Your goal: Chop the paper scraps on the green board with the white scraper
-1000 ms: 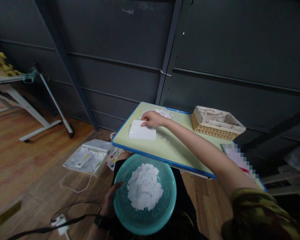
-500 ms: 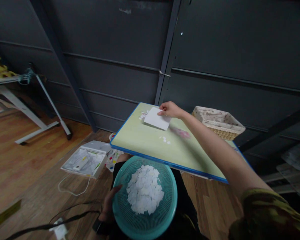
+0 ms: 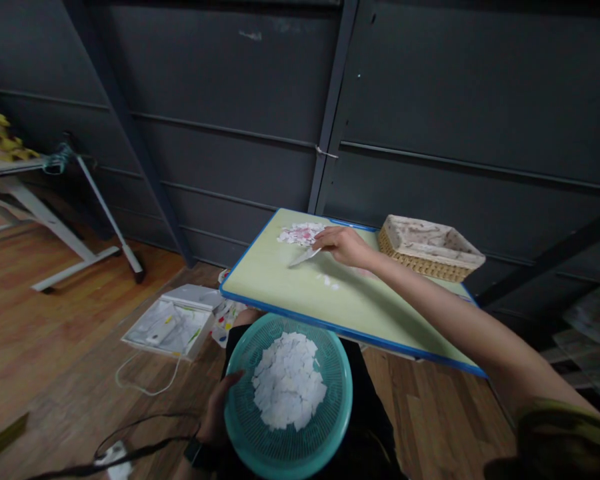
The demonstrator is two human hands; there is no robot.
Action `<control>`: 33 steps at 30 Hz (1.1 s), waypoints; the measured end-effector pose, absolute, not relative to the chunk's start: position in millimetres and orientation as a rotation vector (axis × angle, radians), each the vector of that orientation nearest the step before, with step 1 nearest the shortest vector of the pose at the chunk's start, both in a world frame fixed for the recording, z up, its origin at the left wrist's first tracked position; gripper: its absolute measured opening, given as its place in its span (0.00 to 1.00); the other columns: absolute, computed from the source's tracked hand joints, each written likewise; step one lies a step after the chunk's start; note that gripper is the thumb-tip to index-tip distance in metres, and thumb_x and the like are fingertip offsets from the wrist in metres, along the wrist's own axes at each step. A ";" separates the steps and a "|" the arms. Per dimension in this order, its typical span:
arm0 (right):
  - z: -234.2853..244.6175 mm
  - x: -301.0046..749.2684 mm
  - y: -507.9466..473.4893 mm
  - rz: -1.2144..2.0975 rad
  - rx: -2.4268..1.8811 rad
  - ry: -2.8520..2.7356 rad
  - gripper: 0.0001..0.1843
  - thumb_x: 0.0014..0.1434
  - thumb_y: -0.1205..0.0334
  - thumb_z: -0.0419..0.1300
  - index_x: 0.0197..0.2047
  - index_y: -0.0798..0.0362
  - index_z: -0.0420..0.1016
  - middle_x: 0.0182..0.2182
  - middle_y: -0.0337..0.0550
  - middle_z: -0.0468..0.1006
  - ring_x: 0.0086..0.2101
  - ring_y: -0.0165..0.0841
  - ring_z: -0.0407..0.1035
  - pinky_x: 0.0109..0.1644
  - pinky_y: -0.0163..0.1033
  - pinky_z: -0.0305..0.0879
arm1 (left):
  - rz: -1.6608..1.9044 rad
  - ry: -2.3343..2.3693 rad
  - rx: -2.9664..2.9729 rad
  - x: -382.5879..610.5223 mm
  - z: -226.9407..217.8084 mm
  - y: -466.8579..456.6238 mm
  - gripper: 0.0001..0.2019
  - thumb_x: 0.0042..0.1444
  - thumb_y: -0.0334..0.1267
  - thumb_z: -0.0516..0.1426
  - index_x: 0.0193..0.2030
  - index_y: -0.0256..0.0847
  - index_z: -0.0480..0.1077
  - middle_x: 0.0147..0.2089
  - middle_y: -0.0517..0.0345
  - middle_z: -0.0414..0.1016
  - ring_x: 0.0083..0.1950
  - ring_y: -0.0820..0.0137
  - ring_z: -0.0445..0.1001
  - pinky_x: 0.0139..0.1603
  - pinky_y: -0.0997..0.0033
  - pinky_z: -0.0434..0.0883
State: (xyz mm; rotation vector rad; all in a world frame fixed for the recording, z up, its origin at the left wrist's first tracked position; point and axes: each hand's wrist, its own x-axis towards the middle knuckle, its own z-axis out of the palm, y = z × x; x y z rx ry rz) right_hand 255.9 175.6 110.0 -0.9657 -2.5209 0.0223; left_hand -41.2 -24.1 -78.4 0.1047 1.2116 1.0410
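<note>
My left hand (image 3: 219, 408) grips the left rim of a teal plastic colander (image 3: 330, 427) held over my lap, just below the table's near edge. White paper scraps (image 3: 287, 381) fill its middle. My right hand (image 3: 344, 245) reaches far across the pale green table (image 3: 290, 287) and pinches a white card (image 3: 304, 257), tilted on its edge. A small heap of white and pink scraps (image 3: 300, 233) lies just beyond the card near the table's far left corner. A few loose scraps (image 3: 329, 282) lie on the table nearer to me.
A wicker basket (image 3: 430, 248) lined with cloth stands at the table's far right. On the wooden floor to the left lie an open white case (image 3: 173, 320) and cables (image 3: 140, 437). A white metal stand (image 3: 80, 220) is at far left. Dark panelled wall behind.
My right hand has carried the white card from the table's left side toward the far scrap heap and tipped it from flat to on edge. The colander has stayed put.
</note>
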 end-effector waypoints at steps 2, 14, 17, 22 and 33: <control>113.5 253.1 185.5 0.172 -1.053 -2.400 0.17 0.52 0.75 0.57 0.36 0.51 0.85 0.37 0.44 0.84 0.41 0.35 0.77 0.47 0.38 0.68 | 1.048 1.252 0.141 -41.0 -77.8 -24.6 0.09 0.33 0.40 0.67 0.23 0.40 0.75 0.26 0.50 0.82 0.55 0.37 0.75 0.57 0.44 0.72; 95.8 209.9 234.5 0.564 -1.246 -2.164 0.09 0.42 0.72 0.63 0.30 0.58 0.84 0.23 0.39 0.79 0.26 0.28 0.69 0.31 0.31 0.60 | 1.076 1.303 0.201 -42.7 -77.0 -23.9 0.08 0.33 0.42 0.66 0.22 0.42 0.75 0.25 0.51 0.82 0.58 0.40 0.74 0.62 0.45 0.67; 95.8 210.0 235.3 0.474 -1.277 -2.219 0.10 0.44 0.73 0.63 0.31 0.57 0.84 0.24 0.39 0.80 0.28 0.29 0.70 0.33 0.31 0.59 | 1.137 1.345 0.241 -42.7 -77.6 -24.0 0.07 0.32 0.41 0.65 0.20 0.45 0.73 0.27 0.51 0.82 0.60 0.40 0.72 0.64 0.45 0.66; 107.0 218.3 219.5 0.353 -1.266 -2.466 0.12 0.47 0.73 0.62 0.33 0.55 0.84 0.26 0.39 0.81 0.29 0.29 0.71 0.34 0.32 0.58 | 1.088 1.313 0.207 -44.5 -82.6 -23.7 0.10 0.31 0.42 0.66 0.22 0.42 0.74 0.28 0.48 0.82 0.59 0.38 0.72 0.63 0.44 0.66; 131.1 235.7 201.8 0.251 -1.287 -2.508 0.14 0.48 0.75 0.60 0.34 0.53 0.85 0.27 0.39 0.83 0.31 0.29 0.73 0.36 0.31 0.58 | 1.038 1.236 0.210 -43.6 -86.7 -22.1 0.10 0.36 0.44 0.66 0.24 0.42 0.75 0.27 0.51 0.82 0.52 0.39 0.77 0.57 0.44 0.71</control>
